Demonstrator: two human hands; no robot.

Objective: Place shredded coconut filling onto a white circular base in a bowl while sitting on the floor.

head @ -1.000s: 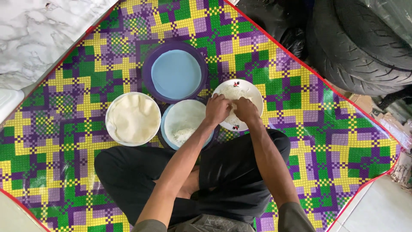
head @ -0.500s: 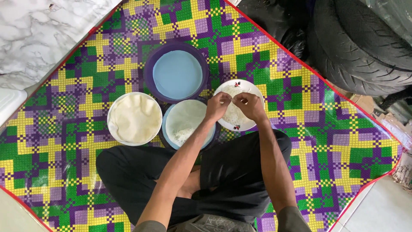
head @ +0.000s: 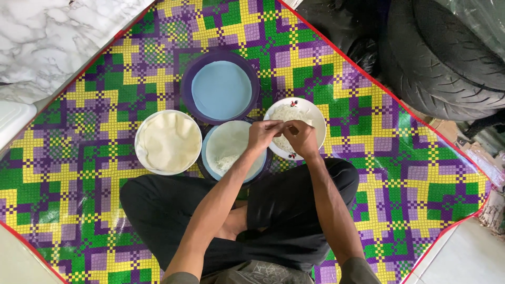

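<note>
Hands (head: 284, 135) meet over white bowl (head: 310, 111); tyre (head: 447, 63) lies beyond mat (head: 400, 173).

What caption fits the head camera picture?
Both hands, left hand and right hand, pinch white shreds over a white plate.

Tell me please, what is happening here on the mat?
A person sits cross-legged on a checkered mat. The left hand and right hand meet over a white plate of pale shreds, pinching some. Beside it lie a blue plate, a plate of thin wrappers and a purple bowl.
</note>
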